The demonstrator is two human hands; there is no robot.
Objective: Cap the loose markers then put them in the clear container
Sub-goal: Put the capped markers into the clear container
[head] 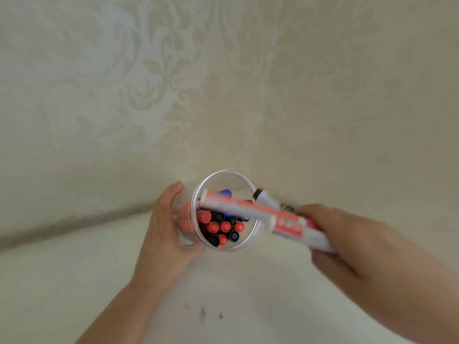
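Note:
A clear round container (250, 240) stands on the white table near the wall, with several capped red, black and blue markers (224, 228) upright inside. My left hand (169, 227) grips the container's left side. My right hand (347, 242) holds a bundle of white markers with red labels (285, 223). Their far ends reach over the container's mouth, and one black-tipped marker (267, 197) sticks out past the rim on the right. The bundle is blurred, so I cannot tell how many markers it has.
The white table (99, 281) meets a pale patterned wall (223, 83) just behind the container. A few small dark ink spots (203, 312) mark the table near my forearms.

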